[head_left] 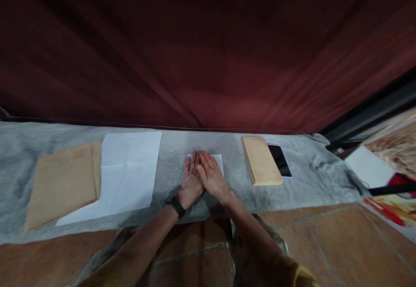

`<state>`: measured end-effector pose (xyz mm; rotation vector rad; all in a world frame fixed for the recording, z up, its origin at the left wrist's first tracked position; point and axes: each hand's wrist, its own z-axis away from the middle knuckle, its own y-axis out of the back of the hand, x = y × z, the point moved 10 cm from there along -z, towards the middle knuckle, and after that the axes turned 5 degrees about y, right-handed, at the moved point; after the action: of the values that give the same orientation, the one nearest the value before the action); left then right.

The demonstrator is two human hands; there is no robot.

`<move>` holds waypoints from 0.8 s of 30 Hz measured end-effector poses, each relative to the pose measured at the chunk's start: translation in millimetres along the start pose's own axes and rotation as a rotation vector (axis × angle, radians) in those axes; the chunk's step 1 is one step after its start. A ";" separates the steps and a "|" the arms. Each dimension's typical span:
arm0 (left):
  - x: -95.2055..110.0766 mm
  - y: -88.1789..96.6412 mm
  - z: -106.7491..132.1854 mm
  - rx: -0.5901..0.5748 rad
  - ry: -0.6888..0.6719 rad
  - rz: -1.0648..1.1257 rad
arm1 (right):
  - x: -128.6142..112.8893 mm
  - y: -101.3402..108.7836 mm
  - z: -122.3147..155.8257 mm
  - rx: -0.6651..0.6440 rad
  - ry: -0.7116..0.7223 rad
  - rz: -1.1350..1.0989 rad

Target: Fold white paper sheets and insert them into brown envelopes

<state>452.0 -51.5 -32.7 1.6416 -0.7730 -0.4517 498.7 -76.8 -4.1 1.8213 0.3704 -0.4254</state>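
Observation:
Both palms lie flat on a small piece of white paper (219, 161), which looks folded and rests on the grey cloth. My left hand (191, 182), with a black watch band at the wrist, presses on its left part, fingers stretched forward. Partly overlapping it, my right hand (212, 176) lies flat with its fingers extended and close together. Most of the paper is hidden under the hands; a strip shows at the right and along the top. Neither hand grips anything.
Left of the hands, brown envelopes (65, 178) overlap large white sheets (130, 170) with a crease across. On the right, a stack of tan envelopes (263, 161) partly covers a dark phone (281, 161). The grey cloth (175, 148) ends at a maroon curtain (208, 61).

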 end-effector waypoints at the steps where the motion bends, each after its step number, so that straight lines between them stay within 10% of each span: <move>1: -0.3 -0.8 0.3 0.000 -0.006 -0.002 | -0.9 -5.5 -0.9 -0.010 -0.007 -0.019; 24: -31.9 16.9 7.8 0.068 0.160 -0.002 | 46.6 1.7 16.2 0.003 -0.089 0.286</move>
<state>420.3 -35.9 -21.9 1.7191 -0.6729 -0.2941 539.0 -91.1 -28.7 1.8177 0.0456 -0.3057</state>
